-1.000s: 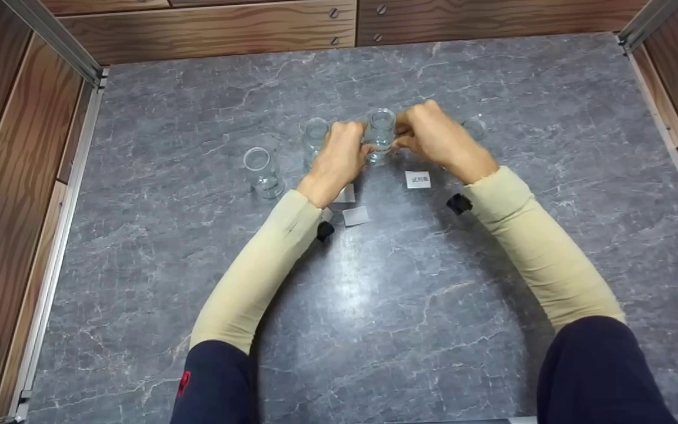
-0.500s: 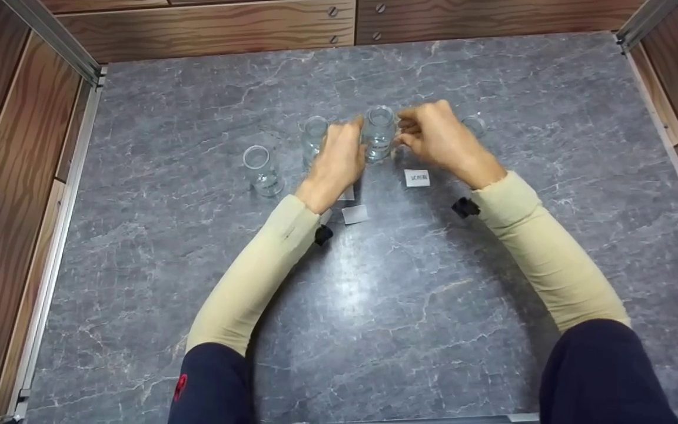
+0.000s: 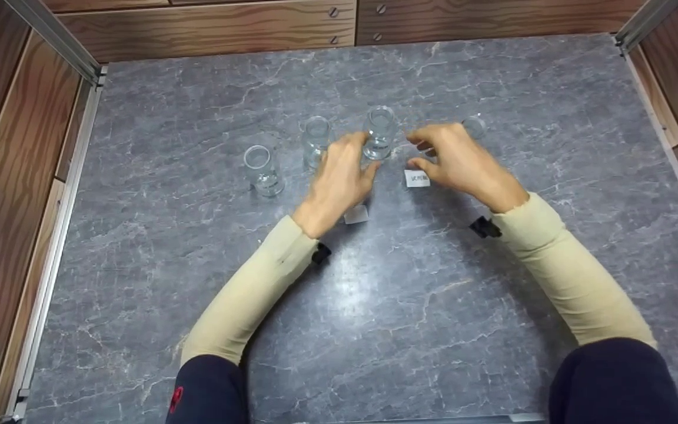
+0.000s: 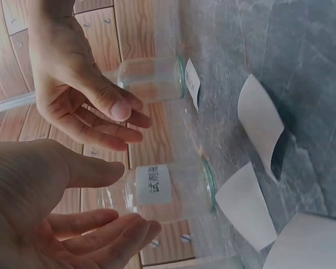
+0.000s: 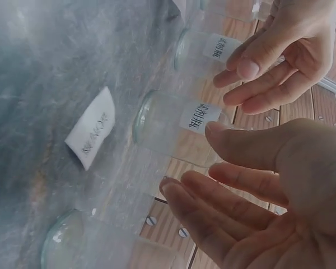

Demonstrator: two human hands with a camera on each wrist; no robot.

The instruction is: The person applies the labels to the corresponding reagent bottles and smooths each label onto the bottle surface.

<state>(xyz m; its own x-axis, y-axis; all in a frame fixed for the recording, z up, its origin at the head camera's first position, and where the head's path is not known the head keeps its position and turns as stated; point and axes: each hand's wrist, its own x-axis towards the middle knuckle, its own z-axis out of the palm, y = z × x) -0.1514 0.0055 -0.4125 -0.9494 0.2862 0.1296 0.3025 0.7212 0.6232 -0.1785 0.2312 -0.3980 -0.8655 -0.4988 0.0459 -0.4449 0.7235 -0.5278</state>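
Observation:
A clear glass bottle (image 3: 381,134) stands upright between my hands; its white printed label (image 5: 200,117) shows in the right wrist view. To its left, my left hand (image 3: 340,179) has loose, extended fingers and holds nothing. My right hand (image 3: 466,164) hovers right of the bottle, fingers relaxed and apart from it, above a loose printed paper label (image 3: 417,178). Another labelled bottle (image 3: 316,141) stands just beyond the left hand, partly covered by it. A third bottle (image 3: 264,172) is farther left.
One more glass bottle (image 3: 474,126) stands at the right, partly behind the right hand. A pale paper slip (image 3: 356,214) lies below the left hand; further slips (image 4: 247,206) show in the left wrist view. Wood-patterned panels (image 3: 209,26) border the grey marbled table (image 3: 339,341).
Both hands have come away from the middle bottle and drawn back toward the person, the right one also moving rightward. Their fingers have loosened. The bottle stays standing in place.

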